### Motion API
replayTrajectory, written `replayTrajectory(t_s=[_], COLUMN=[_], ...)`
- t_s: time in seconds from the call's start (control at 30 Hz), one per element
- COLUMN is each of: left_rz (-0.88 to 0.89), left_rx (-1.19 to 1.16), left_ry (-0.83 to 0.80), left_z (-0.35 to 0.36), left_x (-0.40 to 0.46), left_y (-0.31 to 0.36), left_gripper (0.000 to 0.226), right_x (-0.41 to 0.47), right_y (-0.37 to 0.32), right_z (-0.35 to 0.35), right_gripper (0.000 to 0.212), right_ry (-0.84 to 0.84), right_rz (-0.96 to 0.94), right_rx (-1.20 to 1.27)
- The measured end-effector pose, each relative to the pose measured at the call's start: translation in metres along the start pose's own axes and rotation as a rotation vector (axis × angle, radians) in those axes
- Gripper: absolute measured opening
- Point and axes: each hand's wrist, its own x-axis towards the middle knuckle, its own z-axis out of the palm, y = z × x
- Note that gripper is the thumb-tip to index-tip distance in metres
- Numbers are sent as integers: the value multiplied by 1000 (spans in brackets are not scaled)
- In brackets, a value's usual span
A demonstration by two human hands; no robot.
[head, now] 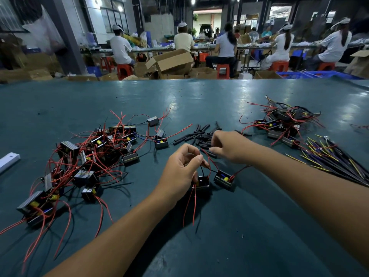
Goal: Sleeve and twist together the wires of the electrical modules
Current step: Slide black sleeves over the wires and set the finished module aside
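Two small black electrical modules lie on the green table in front of me, one (202,183) under my left hand and one (223,179) just to its right. My left hand (179,170) pinches the red and black wires rising from these modules. My right hand (229,146) reaches into a scatter of short black sleeve tubes (197,134), its fingertips curled down over one tube at the pile's near edge; whether it grips the tube is hidden.
A big heap of modules with red wires (83,156) covers the left of the table. Another tangle of modules (283,122) lies at the right, with a bundle of yellow and dark wires (335,162) nearer me. A white strip (8,161) sits at the left edge. Workers sit beyond the table.
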Motion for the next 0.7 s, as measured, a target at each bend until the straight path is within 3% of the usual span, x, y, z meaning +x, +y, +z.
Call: replayTrajectory(t_s=[0.23,0.53,0.7], left_rz=[39,-44,-34], left_rx=[-30,-129,-153], left_ry=[-12,-3,-10], left_z=[-2,0,1], left_x=[1,2,0], left_y=[-2,-7,-4], left_gripper=[11,8,7], right_x=[20,15,-9], right_y=[-5,6,7], right_z=[27,30,14], right_gripper=[17,12,10], right_ry=[-50,12,263], right_rz=[-55,15,54], right_rx=[-166,-124,307])
